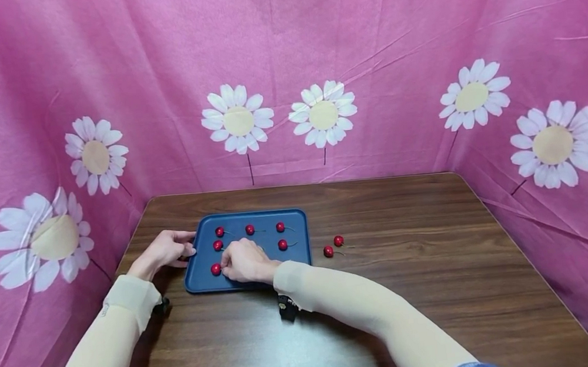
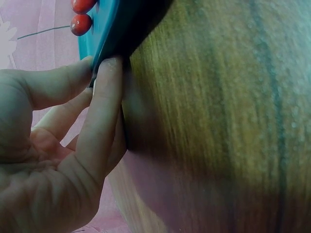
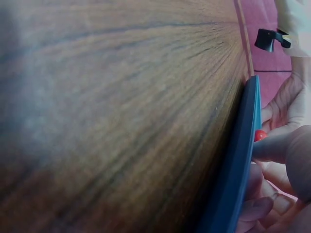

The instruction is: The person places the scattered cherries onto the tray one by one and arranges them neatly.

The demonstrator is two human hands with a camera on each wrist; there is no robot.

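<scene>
On the table lies a blue rectangular tray (image 1: 301,256) bearing several red cherries with thin stems. My left hand (image 1: 164,250) pinches the tray's left edge, thumb at the rim and fingers underneath, as the left wrist view shows. My right hand (image 1: 245,261) reaches over the tray's near part with curled fingers. Its fingertips are at the stem side of the front-left cherry (image 1: 216,269); the stem is hidden by them. In the right wrist view that cherry (image 3: 260,135) shows just past the thumb. Other cherries, such as the back-middle cherry (image 1: 249,230), form rows behind the hand.
Two more cherries lie on the wooden table (image 1: 413,266) right of the tray, one cherry (image 1: 328,251) slightly nearer than the other cherry (image 1: 338,240). A pink curtain (image 1: 279,31) with white daisies encloses the table's back and sides.
</scene>
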